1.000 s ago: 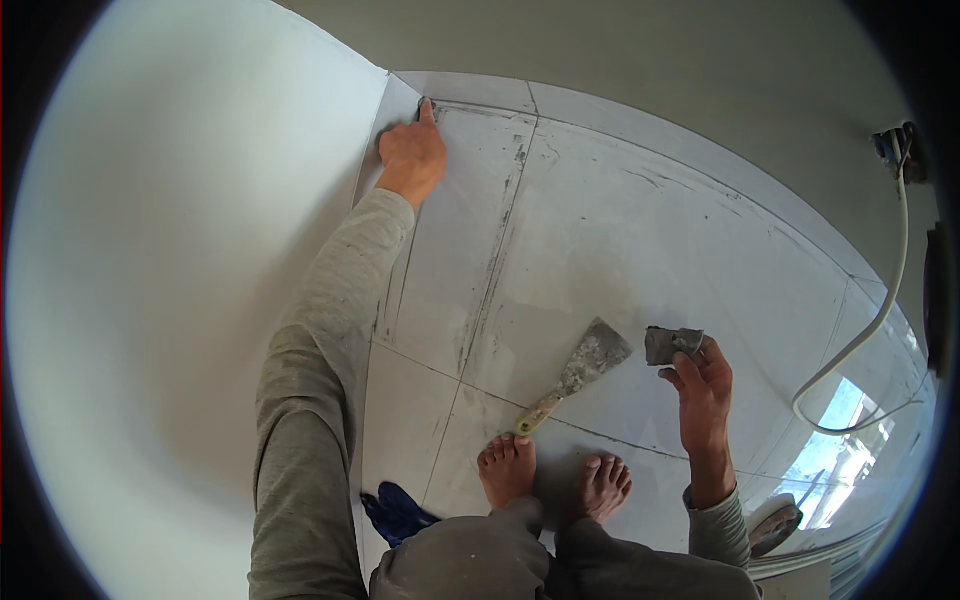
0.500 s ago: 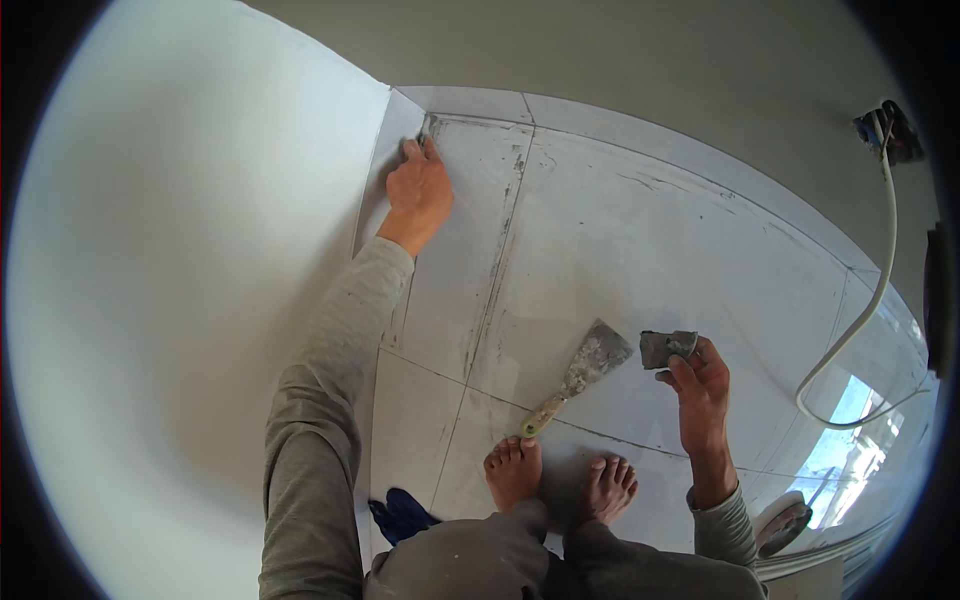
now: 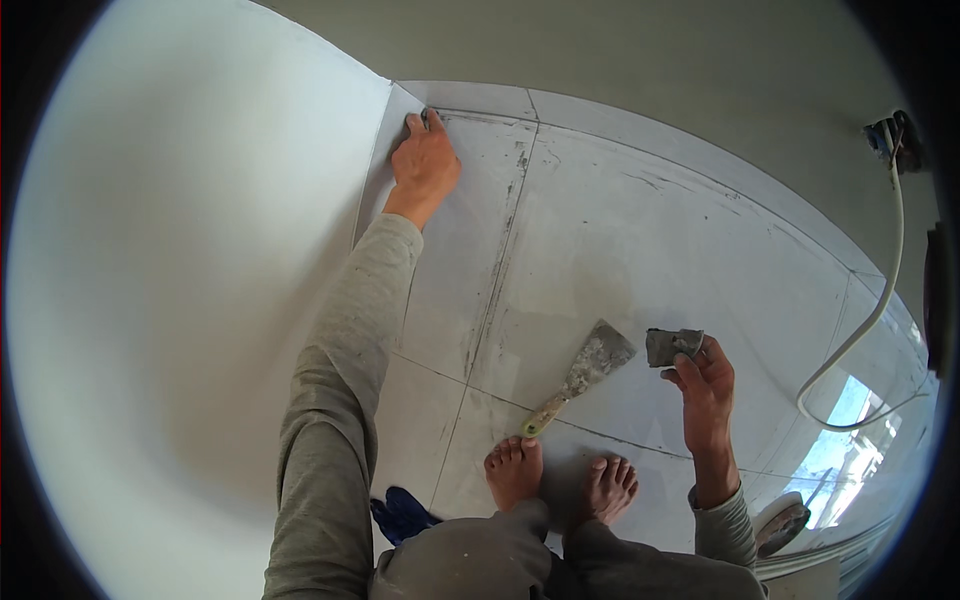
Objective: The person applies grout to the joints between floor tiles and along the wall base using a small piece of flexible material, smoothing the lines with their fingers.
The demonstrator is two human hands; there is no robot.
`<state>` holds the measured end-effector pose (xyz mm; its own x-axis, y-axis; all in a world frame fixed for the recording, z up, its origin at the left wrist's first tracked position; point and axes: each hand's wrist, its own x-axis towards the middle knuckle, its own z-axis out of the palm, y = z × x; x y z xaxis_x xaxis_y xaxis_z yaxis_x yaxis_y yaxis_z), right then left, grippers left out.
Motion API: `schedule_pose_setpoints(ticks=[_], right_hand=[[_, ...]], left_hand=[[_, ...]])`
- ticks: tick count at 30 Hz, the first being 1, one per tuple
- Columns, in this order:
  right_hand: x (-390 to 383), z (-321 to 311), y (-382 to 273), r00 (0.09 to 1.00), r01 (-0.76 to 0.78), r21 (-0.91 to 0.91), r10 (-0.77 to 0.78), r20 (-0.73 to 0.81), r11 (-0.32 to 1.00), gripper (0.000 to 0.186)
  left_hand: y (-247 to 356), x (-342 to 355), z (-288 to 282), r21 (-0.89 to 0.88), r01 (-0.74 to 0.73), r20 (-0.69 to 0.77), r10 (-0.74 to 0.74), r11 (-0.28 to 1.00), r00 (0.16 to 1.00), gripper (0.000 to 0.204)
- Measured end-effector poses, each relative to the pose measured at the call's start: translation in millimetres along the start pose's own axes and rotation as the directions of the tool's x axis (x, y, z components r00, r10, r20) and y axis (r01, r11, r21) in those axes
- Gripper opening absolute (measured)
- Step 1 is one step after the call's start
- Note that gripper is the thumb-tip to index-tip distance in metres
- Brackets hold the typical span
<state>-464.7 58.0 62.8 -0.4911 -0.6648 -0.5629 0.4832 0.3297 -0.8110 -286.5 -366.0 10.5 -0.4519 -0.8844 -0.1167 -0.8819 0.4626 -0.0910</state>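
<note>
Reaching to the floor corner (image 3: 426,104), the left hand (image 3: 424,167) has moved nearer it over the last half second, so the work now seems centred there; whether its fingers grip a dark bit (image 3: 427,116), I cannot tell. The right hand (image 3: 708,390) keeps its fingers clamped on a flat grey piece (image 3: 664,348) above the tiles (image 3: 660,260), near the scraper (image 3: 597,362).

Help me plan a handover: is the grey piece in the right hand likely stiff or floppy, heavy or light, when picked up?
The grey piece may be stiff, since it juts beyond the right hand without visible drooping. It is probably light, as a pinch near one end supports it. Roughly flat, it seems unlikely to roll.
</note>
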Motion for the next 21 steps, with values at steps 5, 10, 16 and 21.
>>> schedule_pose_setpoints(ticks=[5,10,16,21], right_hand=[[2,-5,1,1.0,0.002,-0.007,-0.002,-0.016,1.0,0.025],[2,-3,0,1.0,0.008,0.007,-0.008,-0.013,1.0,0.025],[4,-1,0,1.0,0.004,-0.013,-0.004,-0.009,1.0,0.026],[3,-3,2,1.0,-0.005,-0.016,0.005,-0.014,1.0,0.026]], left_hand=[[8,-9,7,-0.034,-0.053,-0.066,0.051,0.998,0.996,0.071],[9,-14,5,-0.102,-0.079,-0.108,0.068,0.992,0.992,0.07],[3,-13,11,-0.101,-0.07,-0.147,0.055,0.992,0.988,0.07],[4,-8,7,-0.114,-0.003,-0.069,-0.005,0.994,0.998,0.065]])
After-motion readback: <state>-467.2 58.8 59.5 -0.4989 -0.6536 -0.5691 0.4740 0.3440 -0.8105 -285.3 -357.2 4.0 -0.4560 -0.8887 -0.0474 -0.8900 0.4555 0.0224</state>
